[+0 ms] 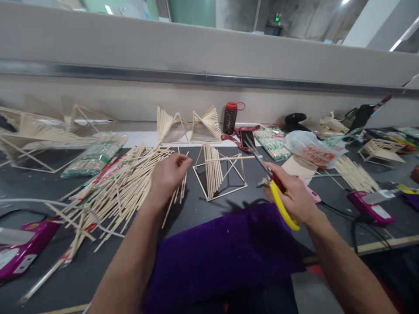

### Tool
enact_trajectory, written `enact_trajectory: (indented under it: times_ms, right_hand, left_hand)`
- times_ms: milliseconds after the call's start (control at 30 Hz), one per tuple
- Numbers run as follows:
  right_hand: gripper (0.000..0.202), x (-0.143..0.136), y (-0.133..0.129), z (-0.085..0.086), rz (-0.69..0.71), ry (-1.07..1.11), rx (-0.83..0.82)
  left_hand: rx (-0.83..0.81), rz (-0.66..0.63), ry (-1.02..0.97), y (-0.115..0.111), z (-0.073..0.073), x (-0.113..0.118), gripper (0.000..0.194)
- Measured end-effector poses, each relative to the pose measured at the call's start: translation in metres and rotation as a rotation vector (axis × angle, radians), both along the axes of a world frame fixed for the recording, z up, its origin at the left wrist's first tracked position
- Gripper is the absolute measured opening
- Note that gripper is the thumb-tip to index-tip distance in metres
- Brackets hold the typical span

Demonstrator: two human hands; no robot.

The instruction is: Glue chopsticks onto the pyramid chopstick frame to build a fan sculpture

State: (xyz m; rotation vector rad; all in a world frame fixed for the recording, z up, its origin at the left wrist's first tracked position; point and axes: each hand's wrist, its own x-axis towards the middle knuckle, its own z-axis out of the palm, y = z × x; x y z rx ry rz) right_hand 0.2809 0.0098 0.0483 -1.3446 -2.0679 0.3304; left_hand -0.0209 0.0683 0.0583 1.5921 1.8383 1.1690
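My right hand (291, 192) grips a pair of scissors (279, 205) with yellow handles, their blades pointing up and left. The blade tips are just right of a small frame (214, 174) of wooden sticks, which stands on the dark table with a fan of sticks on its left side. One stick (234, 158) lies across the frame's top and reaches toward the blades. My left hand (172, 174) is left of the frame, its fingers pinched together; whatever they may hold is hidden. Several loose sticks (178, 194) lie beside and below this hand.
A large pile of sticks (127, 187) spreads at left, beside a wrapped bundle (96, 152). Two finished-looking stick models (206, 126) stand at the back near a red-lidded bottle (230, 117). Purple cloth (222, 261) covers the near edge. At right are a plastic bag (304, 148) and a magenta device (369, 207).
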Motion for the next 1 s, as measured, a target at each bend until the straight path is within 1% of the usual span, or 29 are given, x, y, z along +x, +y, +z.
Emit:
enact_trajectory:
  times_ms: [33, 67, 100, 133, 167, 200, 267, 367, 533, 633, 733, 867, 1000]
  right_hand:
    - [0.054, 0.001, -0.003, -0.001, 0.007, -0.024, -0.010]
    - [0.055, 0.001, -0.006, -0.003, 0.014, -0.045, -0.015]
    - [0.055, 0.000, -0.009, -0.004, 0.023, -0.061, -0.013]
    - [0.056, -0.002, -0.011, -0.006, 0.034, -0.075, -0.007]
    - [0.056, -0.004, -0.014, -0.008, 0.050, -0.087, 0.000]
    - [0.056, -0.007, -0.016, -0.009, 0.071, -0.101, 0.004]
    - [0.058, -0.011, -0.022, -0.012, 0.112, -0.133, 0.003]
    - [0.062, -0.015, -0.027, -0.014, 0.151, -0.172, -0.008]
    - [0.059, -0.018, -0.027, -0.017, 0.165, -0.172, -0.012]
    - [0.057, -0.020, -0.026, -0.018, 0.141, -0.168, 0.010]
    - [0.062, -0.022, -0.025, -0.018, 0.142, -0.188, -0.003]
    - [0.064, -0.023, -0.024, -0.018, 0.185, -0.179, -0.056]
    - [0.066, -0.025, -0.023, -0.017, 0.188, -0.165, -0.051]
  left_hand:
    - [0.144, 0.073, 0.088, -0.011, 0.010, 0.001, 0.011]
    - [0.260, 0.084, 0.124, -0.021, 0.019, 0.005, 0.015]
    - [0.332, 0.032, 0.133, -0.031, 0.024, 0.012, 0.017]
    - [0.364, -0.070, 0.137, -0.040, 0.026, 0.022, 0.019]
    - [0.361, -0.178, 0.141, -0.048, 0.026, 0.033, 0.021]
    - [0.357, -0.253, 0.129, -0.053, 0.024, 0.043, 0.022]
    - [0.327, -0.352, 0.058, -0.060, 0.015, 0.060, 0.021]
    - [0.235, -0.438, -0.072, -0.063, 0.003, 0.071, 0.016]
    - [0.152, -0.430, -0.214, -0.063, -0.007, 0.068, 0.012]
    - [0.103, -0.465, -0.279, -0.060, -0.012, 0.065, 0.010]
    - [0.058, -0.491, -0.346, -0.056, -0.016, 0.061, 0.007]
    - [0.002, -0.496, -0.428, -0.055, -0.018, 0.059, 0.003]
    - [-0.022, -0.513, -0.475, -0.056, -0.016, 0.060, 0.003]
